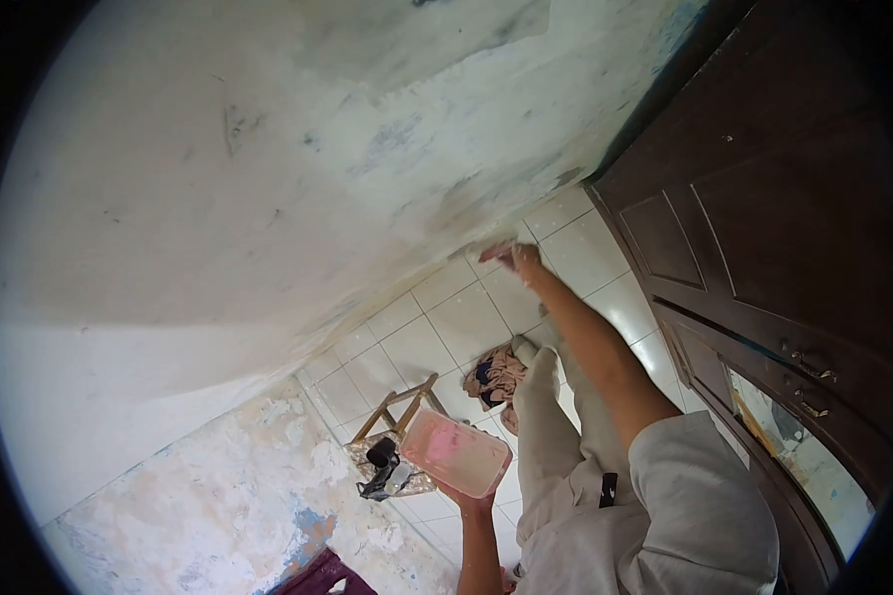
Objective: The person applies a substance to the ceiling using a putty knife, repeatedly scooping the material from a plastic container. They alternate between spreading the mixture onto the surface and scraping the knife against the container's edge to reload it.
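Note:
My left hand (463,499) is closed around the underside of a rectangular plastic tub (481,483), tilted toward me. Pale paste and a bright pink patch (448,437) show inside it. My right hand (523,260) is stretched out low by the wall, its fingers closed on a flat reddish tool (496,252). Blur hides the tool's exact kind. The tool overlaps the foot of the patchy, whitish wall (367,198) in this view.
A wooden stool or ladder (400,402) stands on the tiled floor (466,322), with black items (379,466) beside it. Crumpled cloths (496,377) lie near my feet. Dark wooden doors (764,208) rise at right. Another wall with peeling paint (218,496) is at lower left.

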Motion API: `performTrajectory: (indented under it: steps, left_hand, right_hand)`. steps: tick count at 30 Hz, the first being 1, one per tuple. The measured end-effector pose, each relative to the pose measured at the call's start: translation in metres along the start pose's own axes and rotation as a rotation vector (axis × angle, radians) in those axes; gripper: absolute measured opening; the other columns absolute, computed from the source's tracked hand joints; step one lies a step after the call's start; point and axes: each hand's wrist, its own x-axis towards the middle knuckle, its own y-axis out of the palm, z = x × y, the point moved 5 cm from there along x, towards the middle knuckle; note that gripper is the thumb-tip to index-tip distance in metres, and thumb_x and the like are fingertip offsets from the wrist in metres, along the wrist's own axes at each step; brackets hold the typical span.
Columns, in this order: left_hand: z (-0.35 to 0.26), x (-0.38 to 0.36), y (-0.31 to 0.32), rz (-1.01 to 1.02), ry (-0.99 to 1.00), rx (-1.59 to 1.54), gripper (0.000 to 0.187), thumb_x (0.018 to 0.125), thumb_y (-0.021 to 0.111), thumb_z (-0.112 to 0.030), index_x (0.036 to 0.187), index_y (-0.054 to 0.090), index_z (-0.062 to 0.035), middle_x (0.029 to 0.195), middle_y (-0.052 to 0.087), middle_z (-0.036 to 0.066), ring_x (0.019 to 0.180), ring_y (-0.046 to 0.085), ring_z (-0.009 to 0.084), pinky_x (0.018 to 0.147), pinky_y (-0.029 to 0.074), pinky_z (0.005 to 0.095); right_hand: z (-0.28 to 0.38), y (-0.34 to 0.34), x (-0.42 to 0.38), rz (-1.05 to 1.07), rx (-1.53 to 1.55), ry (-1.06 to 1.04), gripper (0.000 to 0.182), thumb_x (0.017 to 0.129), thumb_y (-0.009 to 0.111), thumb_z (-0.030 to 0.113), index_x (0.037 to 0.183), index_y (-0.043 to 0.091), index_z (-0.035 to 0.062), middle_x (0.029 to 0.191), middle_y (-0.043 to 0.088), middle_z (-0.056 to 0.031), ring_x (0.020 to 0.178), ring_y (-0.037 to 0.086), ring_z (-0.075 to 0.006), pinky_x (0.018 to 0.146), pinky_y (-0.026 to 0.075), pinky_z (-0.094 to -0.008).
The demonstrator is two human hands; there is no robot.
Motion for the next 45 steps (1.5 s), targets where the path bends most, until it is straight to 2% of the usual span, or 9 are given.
performTrajectory:
  steps: [6,13,16,25,28,32,37,42,45]
  left_hand:
    - [0.008,-0.006,0.011,0.052,0.0,0.093,0.054,0.091,0.041,-0.059,0.119,0.055,-0.0156,0.111,0.062,0.007,0.102,0.06,0.0284,0.087,0.048,0.0513]
    - [0.012,0.004,0.02,0.086,-0.041,0.054,0.06,0.091,0.04,-0.062,0.124,0.053,-0.0147,0.114,0.061,0.008,0.104,0.059,0.0305,0.09,0.048,0.051]
    - [0.013,0.005,0.036,0.131,-0.059,0.044,0.063,0.09,0.04,-0.065,0.126,0.051,-0.0151,0.117,0.06,0.008,0.107,0.058,0.0307,0.093,0.047,0.0513]
    - [0.002,0.018,0.033,0.206,-0.005,0.072,0.058,0.092,0.041,-0.06,0.131,0.051,-0.018,0.125,0.058,0.005,0.113,0.056,0.0299,0.095,0.046,0.055]
    - [-0.004,0.007,0.053,0.275,0.0,0.076,0.059,0.092,0.041,-0.06,0.133,0.049,-0.0179,0.127,0.057,0.005,0.116,0.055,0.0301,0.096,0.045,0.0544]
    - [-0.02,0.013,0.043,0.267,0.036,0.088,0.061,0.092,0.039,-0.062,0.133,0.048,-0.0177,0.127,0.056,0.006,0.116,0.054,0.0304,0.096,0.045,0.0551]
    - [-0.028,-0.011,0.061,0.326,-0.002,0.032,0.066,0.089,0.037,-0.066,0.133,0.047,-0.0175,0.127,0.055,0.007,0.117,0.053,0.0309,0.095,0.045,0.0581]
    - [-0.042,-0.018,0.066,0.386,0.128,0.094,0.064,0.092,0.036,-0.064,0.136,0.044,-0.0181,0.13,0.054,0.006,0.119,0.053,0.0307,0.097,0.045,0.0567]
    - [-0.046,-0.036,0.101,0.435,0.098,0.075,0.068,0.093,0.034,-0.066,0.14,0.041,-0.0181,0.134,0.051,0.006,0.12,0.052,0.0305,0.101,0.043,0.0511]
  right_hand:
    - [0.105,-0.001,0.013,-0.249,-0.005,-0.112,0.033,0.099,0.046,0.024,0.086,0.063,-0.002,0.083,0.071,-0.0123,0.063,0.066,-0.0174,0.053,0.049,-0.0215]
    - [0.267,0.063,-0.161,-0.141,0.276,-0.414,0.022,0.095,0.054,0.025,0.091,0.061,0.0045,0.079,0.067,-0.0078,0.066,0.063,-0.0142,0.057,0.05,-0.0248]
    - [0.247,0.045,-0.182,-0.161,0.438,-0.632,0.025,0.096,0.052,0.024,0.088,0.064,0.0028,0.073,0.065,-0.0057,0.061,0.062,-0.0141,0.053,0.049,-0.0255]
    - [0.005,-0.025,-0.023,-0.369,-0.044,0.04,0.03,0.097,0.051,0.025,0.086,0.065,0.0019,0.076,0.067,-0.0088,0.066,0.066,-0.0168,0.06,0.056,-0.0302]
    - [0.015,0.003,0.005,-0.295,-0.036,0.018,0.032,0.097,0.053,0.024,0.082,0.067,-0.001,0.076,0.068,-0.012,0.063,0.066,-0.0186,0.058,0.057,-0.0287]
    - [0.113,0.055,-0.014,-0.285,0.024,-0.169,0.032,0.098,0.05,0.023,0.084,0.065,-0.0021,0.077,0.068,-0.0149,0.064,0.068,-0.0202,0.058,0.059,-0.0278]
    - [0.272,0.126,-0.176,-0.152,0.309,-0.472,0.035,0.099,0.049,0.027,0.097,0.062,-0.0049,0.075,0.068,-0.0113,0.061,0.066,-0.0205,0.06,0.057,-0.0284]
    - [0.281,0.129,-0.291,0.044,0.352,-0.603,0.02,0.092,0.055,0.018,0.094,0.061,-0.0006,0.08,0.065,-0.0059,0.068,0.06,-0.0141,0.063,0.049,-0.0263]
    - [0.25,0.117,-0.334,0.198,0.074,-0.482,0.018,0.088,0.06,0.012,0.098,0.061,-0.0029,0.083,0.064,-0.004,0.071,0.059,-0.0118,0.065,0.05,-0.0258]
